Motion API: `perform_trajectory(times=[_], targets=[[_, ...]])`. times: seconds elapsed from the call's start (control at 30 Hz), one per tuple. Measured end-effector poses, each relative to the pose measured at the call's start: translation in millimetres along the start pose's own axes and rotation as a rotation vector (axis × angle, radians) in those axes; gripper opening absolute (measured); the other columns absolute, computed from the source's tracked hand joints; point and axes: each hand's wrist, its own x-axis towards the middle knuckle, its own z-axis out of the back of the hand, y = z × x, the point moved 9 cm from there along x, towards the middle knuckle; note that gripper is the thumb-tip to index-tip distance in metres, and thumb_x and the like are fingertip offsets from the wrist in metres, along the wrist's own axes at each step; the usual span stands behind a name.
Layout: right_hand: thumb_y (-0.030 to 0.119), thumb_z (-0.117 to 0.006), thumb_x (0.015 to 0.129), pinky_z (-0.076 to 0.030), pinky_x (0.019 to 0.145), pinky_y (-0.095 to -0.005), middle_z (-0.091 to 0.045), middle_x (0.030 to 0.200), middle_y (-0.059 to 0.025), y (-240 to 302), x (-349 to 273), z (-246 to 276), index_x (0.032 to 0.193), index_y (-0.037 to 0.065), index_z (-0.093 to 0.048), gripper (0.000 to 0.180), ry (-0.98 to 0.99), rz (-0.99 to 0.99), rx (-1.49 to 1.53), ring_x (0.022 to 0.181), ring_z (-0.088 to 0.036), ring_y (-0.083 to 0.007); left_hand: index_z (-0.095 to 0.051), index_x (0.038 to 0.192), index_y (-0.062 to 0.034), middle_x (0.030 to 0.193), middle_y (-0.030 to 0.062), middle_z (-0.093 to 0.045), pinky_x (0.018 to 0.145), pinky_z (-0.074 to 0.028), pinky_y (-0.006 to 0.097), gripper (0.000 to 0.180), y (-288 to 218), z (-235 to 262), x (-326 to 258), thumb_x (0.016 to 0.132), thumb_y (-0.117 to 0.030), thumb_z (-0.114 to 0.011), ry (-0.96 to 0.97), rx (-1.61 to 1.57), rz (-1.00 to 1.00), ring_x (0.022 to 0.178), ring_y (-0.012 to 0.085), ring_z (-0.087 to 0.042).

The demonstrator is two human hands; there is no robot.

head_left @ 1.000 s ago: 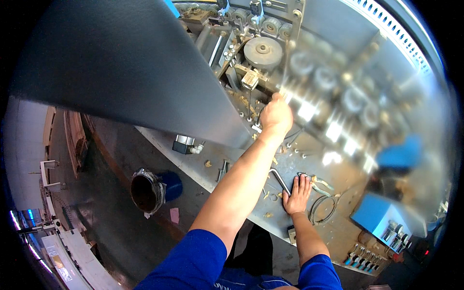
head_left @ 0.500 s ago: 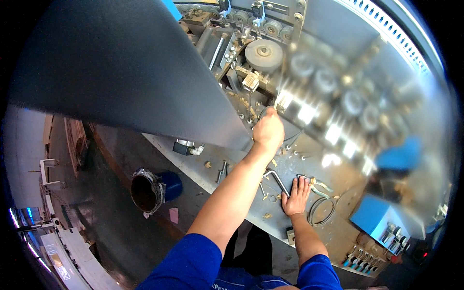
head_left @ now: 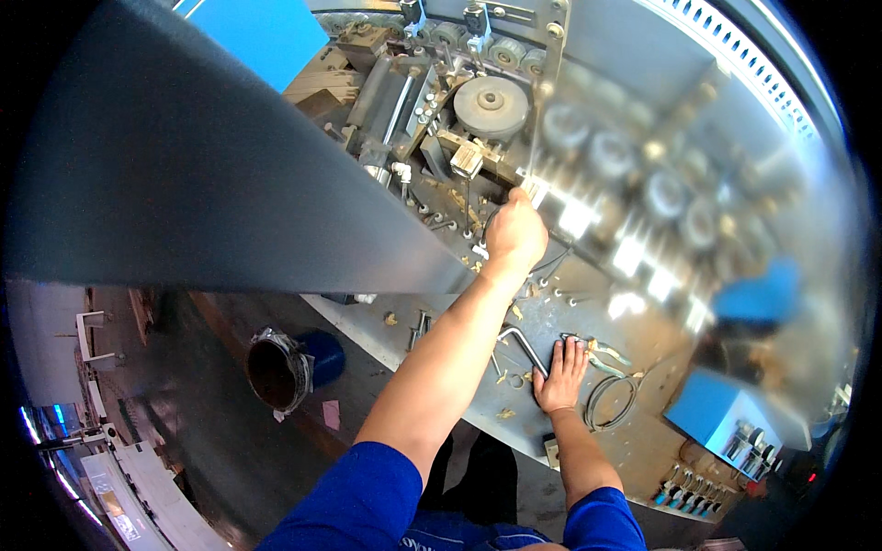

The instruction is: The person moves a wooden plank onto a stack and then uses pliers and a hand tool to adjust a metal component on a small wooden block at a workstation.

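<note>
My left hand (head_left: 516,234) reaches far forward into the machine, its fingers curled closed. A thin upright shape shows just above the fingertips, but I cannot make out what they hold. On the metal machine bed (head_left: 441,367) my right hand (head_left: 559,376) lies flat, fingers stretched out and holding nothing. Beside its left edge is a large L-shaped hex key (head_left: 530,351). Pliers (head_left: 606,354) with pale green handles lie at its fingertips, their jaws partly hidden. Right of the wrist rests a coil of thin grey cable (head_left: 610,404).
A grey round wheel (head_left: 491,106) and rollers (head_left: 375,92) stand beyond my left hand. A dark panel (head_left: 202,174) covers much of the left. Bolts (head_left: 419,329) and chips lie on the bed. A blue bucket (head_left: 322,356) stands below; a blue gauge box (head_left: 707,409) is at right.
My left hand has shifted slightly, its fingertips now farther forward. The dark panel sits differently in view, showing more rollers and a blue panel behind it. My right hand stays put.
</note>
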Motion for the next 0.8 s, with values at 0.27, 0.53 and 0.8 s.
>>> perform_trajectory(times=[0.27,0.53,0.8], targets=[[0.033,-0.071,0.080,-0.015,0.122,-0.0594,-0.031,0.158,-0.0231,0.1,-0.9,1.0,0.147,-0.001,-0.041,0.081,-0.018,0.004,0.006,0.148,-0.022,-0.0440,-0.054,0.111,0.0064,0.100,0.0331,-0.068,0.090,-0.051,0.053,0.024,1.1,-1.3,-1.8,0.090,-0.005,-0.050,-0.008,0.013,-0.016,0.101,0.0479,-0.066],[0.034,-0.070,0.081,-0.014,0.122,-0.0592,-0.031,0.159,-0.0224,1.5,-0.6,1.8,0.147,-0.001,-0.041,0.081,-0.010,-0.001,0.012,0.149,-0.022,-0.0432,-0.054,0.109,0.0069,0.098,0.0331,-0.069,0.089,-0.052,0.052,0.024,1.8,7.6,1.8,0.090,-0.007,-0.051,-0.055,-0.015,-0.037,0.099,0.0476,-0.067],[0.033,-0.069,0.082,-0.014,0.122,-0.0595,-0.030,0.158,-0.0234,1.5,0.4,2.3,0.147,-0.001,-0.041,0.079,-0.010,0.007,0.008,0.148,-0.021,-0.0446,-0.051,0.115,0.0038,0.101,0.0284,-0.071,0.093,-0.053,0.049,0.025,10.1,1.7,5.7,0.095,-0.010,-0.047,0.027,0.060,-0.003,0.103,0.0423,-0.069]])
